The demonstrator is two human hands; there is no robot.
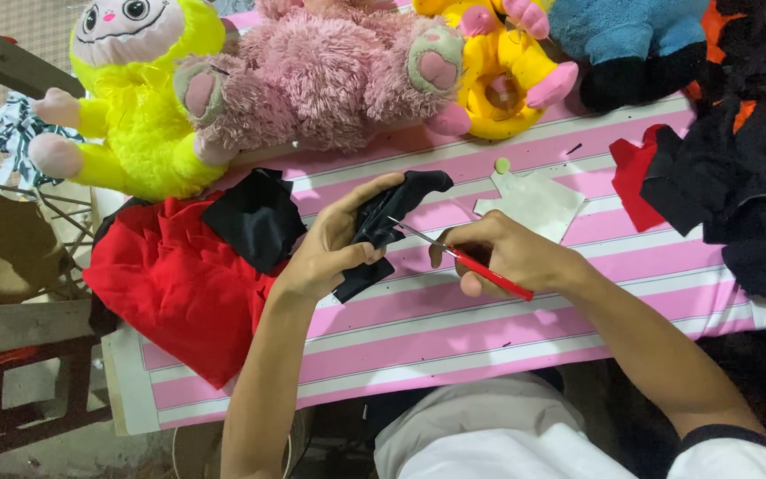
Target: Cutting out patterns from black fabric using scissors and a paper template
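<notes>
**Black fabric piece and a red-handled tool held over the striped counter**

The left hand [330, 248] is closed around a small black fabric piece [383, 222], thumb on the near side and fingers wrapped over the top, holding it just above the pink-and-white striped counter [489, 328] near its middle. The cloth sticks out past the fingers toward the far right and hangs below the palm on the near side.

The right hand [498, 253] grips a slim tool with a red handle [489, 273], pinched between thumb and fingers. Its thin metal tip points left and touches, or nearly touches, the black fabric piece; which one cannot be told. Whether the tool is a pair of small scissors or a pick is also unclear.

To the left of the left hand lies a heap of red cloth [170, 275] with a black square of cloth [254, 217] on top of it. Just beyond the right hand is a pale cut-out shape [534, 204] with a small green dot [502, 165] at its far edge. Along the far edge of the counter sit plush toys: a yellow one [135, 133] at far left, a pink furry one [330, 71] beside it, then a yellow-and-pink one [498, 71] and a blue one [622, 35]. At the right lies a pile of black cloth [738, 195] with a red scrap [636, 182] touching its left edge.
</notes>
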